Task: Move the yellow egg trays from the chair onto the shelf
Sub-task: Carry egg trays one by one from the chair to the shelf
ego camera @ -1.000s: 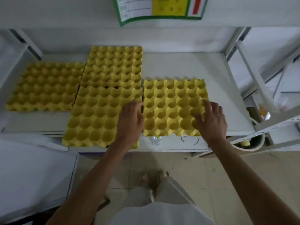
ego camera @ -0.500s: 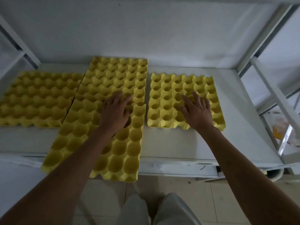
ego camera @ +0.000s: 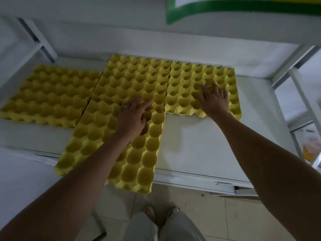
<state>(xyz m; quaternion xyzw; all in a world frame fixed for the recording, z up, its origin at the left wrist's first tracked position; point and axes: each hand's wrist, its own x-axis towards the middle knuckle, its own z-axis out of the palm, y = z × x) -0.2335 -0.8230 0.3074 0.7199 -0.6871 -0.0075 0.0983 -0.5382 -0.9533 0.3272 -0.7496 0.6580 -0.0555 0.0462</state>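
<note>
Several yellow egg trays lie on the white shelf (ego camera: pixel 199 145). The right tray (ego camera: pixel 189 87) sits near the back, and my right hand (ego camera: pixel 214 100) lies flat on it with fingers spread. The back middle tray (ego camera: pixel 132 79) lies against the right tray's left edge. The front middle tray (ego camera: pixel 97 141) overhangs the shelf's front edge; my left hand (ego camera: pixel 132 117) rests flat on its far end, fingertips reaching the back middle tray. A left tray (ego camera: pixel 48 94) lies apart from both hands. No chair is in view.
White shelf uprights stand at the back left (ego camera: pixel 38 40) and along the right side (ego camera: pixel 302 94). A green-bordered poster (ego camera: pixel 225 9) hangs on the wall above. Tiled floor (ego camera: pixel 217 214) and my legs (ego camera: pixel 163 228) show below the shelf edge.
My right hand has pushed the right tray further back, up against the back middle tray. My left hand has stayed on the front middle tray. The view has tilted upward slightly.
</note>
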